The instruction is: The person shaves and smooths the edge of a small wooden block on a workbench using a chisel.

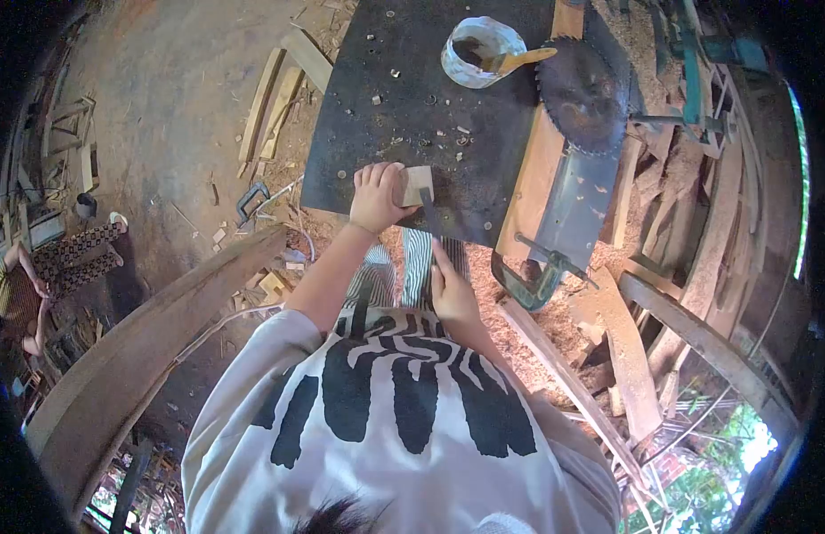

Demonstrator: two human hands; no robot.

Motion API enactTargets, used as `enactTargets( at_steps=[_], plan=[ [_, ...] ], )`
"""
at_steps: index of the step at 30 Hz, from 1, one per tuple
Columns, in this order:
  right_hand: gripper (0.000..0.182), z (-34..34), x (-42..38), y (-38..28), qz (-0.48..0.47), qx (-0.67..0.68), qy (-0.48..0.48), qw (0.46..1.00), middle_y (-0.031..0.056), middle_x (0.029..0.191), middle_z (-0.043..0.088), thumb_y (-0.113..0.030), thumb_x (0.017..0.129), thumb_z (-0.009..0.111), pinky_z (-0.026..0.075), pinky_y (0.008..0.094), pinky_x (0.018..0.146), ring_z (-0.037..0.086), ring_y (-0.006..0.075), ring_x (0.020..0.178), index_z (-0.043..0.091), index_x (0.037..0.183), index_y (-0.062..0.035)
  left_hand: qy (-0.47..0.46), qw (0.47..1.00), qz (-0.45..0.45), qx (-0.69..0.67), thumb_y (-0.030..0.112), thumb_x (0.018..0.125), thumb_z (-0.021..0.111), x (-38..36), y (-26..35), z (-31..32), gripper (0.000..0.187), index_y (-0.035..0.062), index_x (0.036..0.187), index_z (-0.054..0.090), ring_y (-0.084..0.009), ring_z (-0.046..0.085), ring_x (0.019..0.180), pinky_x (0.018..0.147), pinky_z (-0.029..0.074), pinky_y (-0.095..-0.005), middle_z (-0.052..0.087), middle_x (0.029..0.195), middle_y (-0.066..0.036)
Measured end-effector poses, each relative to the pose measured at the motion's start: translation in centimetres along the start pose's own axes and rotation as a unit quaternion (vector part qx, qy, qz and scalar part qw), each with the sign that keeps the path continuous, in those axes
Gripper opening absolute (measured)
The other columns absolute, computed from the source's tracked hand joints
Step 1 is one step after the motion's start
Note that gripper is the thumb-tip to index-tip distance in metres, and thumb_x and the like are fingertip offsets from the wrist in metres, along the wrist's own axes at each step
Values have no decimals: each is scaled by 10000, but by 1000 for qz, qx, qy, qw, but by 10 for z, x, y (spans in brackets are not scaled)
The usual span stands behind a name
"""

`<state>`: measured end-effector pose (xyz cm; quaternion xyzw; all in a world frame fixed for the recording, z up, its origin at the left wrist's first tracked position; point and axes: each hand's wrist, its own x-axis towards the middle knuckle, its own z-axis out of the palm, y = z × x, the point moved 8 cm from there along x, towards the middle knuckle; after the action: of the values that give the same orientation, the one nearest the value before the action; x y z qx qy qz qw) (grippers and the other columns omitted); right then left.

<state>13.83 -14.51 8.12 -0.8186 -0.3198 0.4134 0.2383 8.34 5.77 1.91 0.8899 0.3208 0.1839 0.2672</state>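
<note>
My left hand (pixel 377 194) is closed around a small pale wooden block (pixel 418 185) at the near edge of the dark worktable (pixel 377 125). In my right hand (pixel 454 295), just in front of that edge, is a flat grey tool that looks like a file (pixel 428 209). Its far end overlaps the right side of the block. The index finger lies along the tool, and its grip end is hidden in my palm.
A white tub (pixel 484 52) with a wooden-handled brush (pixel 519 60) stands on the table near a toothed circular saw blade (pixel 583 96). A clamp (pixel 541 274) grips the table's right corner. Timber (pixel 154 329) flanks me. Another person (pixel 28 285) sits at the left.
</note>
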Motion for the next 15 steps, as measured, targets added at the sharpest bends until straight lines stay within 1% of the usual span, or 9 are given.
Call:
enactTargets(
  at_steps=[1,3,4,5,6,10,12,15],
  plan=[
    [533,-2,-3,-5,-5,12,3,1000,322,800,613,-204,1047,486,493,515,673,637,468,711,368,1564,-256,4,1000,0,-3,374,535,938,0,0,0,938,87,1321,513,-358,510,1198,1046,360,-496,575,1237,-123],
    [530,0,1,-6,57,3,-12,998,318,831,630,-208,1044,487,495,530,692,646,485,764,375,1559,-269,2,1000,-1,-10,359,534,938,-2,1,4,936,83,1321,513,-360,514,1196,1045,361,-498,576,1237,-124],
    [530,3,2,-5,61,3,-14,998,318,831,630,-208,1044,487,495,530,692,646,485,764,375,1559,-269,19,1000,-6,-1,394,542,926,-2,1,4,914,92,1305,523,-350,519,1187,1040,367,-496,582,1223,-112],
    [530,6,6,-4,64,-36,-9,997,317,852,636,-211,1046,487,496,531,695,649,486,777,373,1560,-275,39,999,-10,9,429,551,915,-2,-1,2,894,100,1289,534,-340,525,1178,1035,373,-494,589,1209,-99],
    [529,9,7,-2,67,-76,-5,995,316,872,641,-214,1048,486,497,532,698,651,487,790,371,1560,-281,25,1000,-11,-4,375,550,927,-2,-1,3,923,74,1318,514,-356,513,1202,1048,357,-504,574,1237,-127],
    [537,11,-1,11,40,-62,3,997,312,832,630,-199,1043,492,494,538,689,647,484,777,370,1560,-276,10,1000,-18,10,400,555,925,-1,-1,3,921,72,1314,519,-351,515,1198,1049,356,-502,573,1236,-126],
    [539,11,0,14,27,-24,12,999,313,795,614,-188,1040,500,486,538,679,640,480,750,375,1557,-271,11,1000,-12,19,429,558,923,-1,0,4,915,79,1306,529,-348,514,1197,1048,354,-501,574,1228,-123],
    [543,-1,32,-10,22,-34,12,999,312,800,618,-183,1039,508,496,533,699,643,485,768,376,1558,-268,11,1000,-12,9,445,556,926,0,-1,5,917,92,1304,532,-346,512,1197,1047,355,-498,574,1218,-118]
  ],
)
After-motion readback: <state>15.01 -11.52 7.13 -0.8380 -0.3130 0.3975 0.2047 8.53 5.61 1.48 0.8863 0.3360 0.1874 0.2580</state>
